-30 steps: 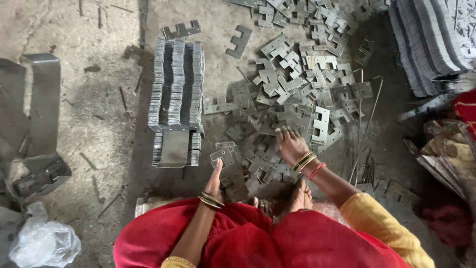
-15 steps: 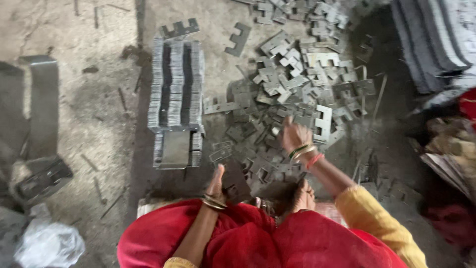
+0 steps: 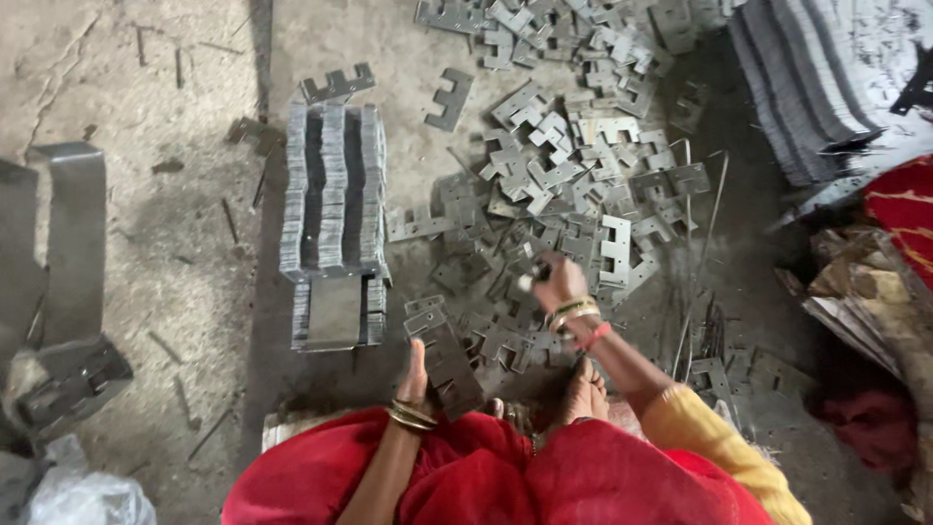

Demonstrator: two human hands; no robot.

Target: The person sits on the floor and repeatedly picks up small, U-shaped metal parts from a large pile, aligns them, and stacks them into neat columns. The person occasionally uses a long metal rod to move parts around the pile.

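Concrete floor (image 3: 175,146), dusty and stained, with metal slivers scattered over it. I'm looking straight down from the head cam at a person in red cloth with a yellow sleeve, seated low.

Left hand (image 3: 420,367): fingers closed around a short bundle of stamped plates (image 3: 445,352), dark grey, notched edges. Bundle runs from the palm up and away, tilted slightly, far end near the base of the stacked plates (image 3: 332,204). Bangles on the wrist.

Right hand (image 3: 559,284): out over the loose pile of plates (image 3: 573,185), fingers pinched on a small plate (image 3: 530,277) at its left side. Motion blur there, so I can't tell the plate's exact outline. Plate sits at the fingertips, just above the pile's near edge. Bangles and a red band on this wrist.

Stacked plates stand on edge in neat rows left of the pile, a lower row (image 3: 335,313) lying just in front of them. One single plate (image 3: 336,86) lies behind the stack, another (image 3: 450,99) apart between stack and pile.

Far left: bent metal strip (image 3: 68,253) and a plastic bag (image 3: 83,496) at the bottom corner. Top right: layered grey sheets (image 3: 807,87). Bare foot (image 3: 586,394) beside the right forearm.
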